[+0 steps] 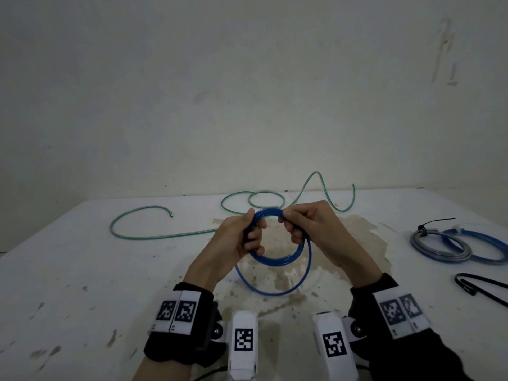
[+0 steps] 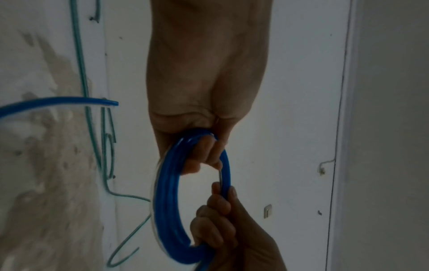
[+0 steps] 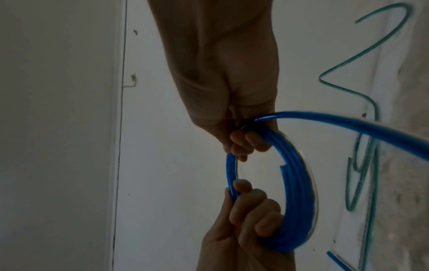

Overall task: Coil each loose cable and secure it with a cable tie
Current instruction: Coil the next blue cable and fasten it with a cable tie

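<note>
one blue cable [image 1: 277, 259] (half coiled) gripped by left hand [image 1: 236, 237] and right hand [image 1: 310, 229] fingers, one loose green cable [image 1: 165, 236], two tied coils [image 1: 453, 247]

Dim, flat light throughout; the wrist views are darker, soft and motion-blurred, with wide-angle bending at the edges.

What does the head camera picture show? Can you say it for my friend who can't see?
Two hands hold up a coiled blue cable above a stained white table, the left hand gripping one side and the right hand the other. A loose green cable sprawls behind; two tied coils and a black cable tie lie at right.
</note>
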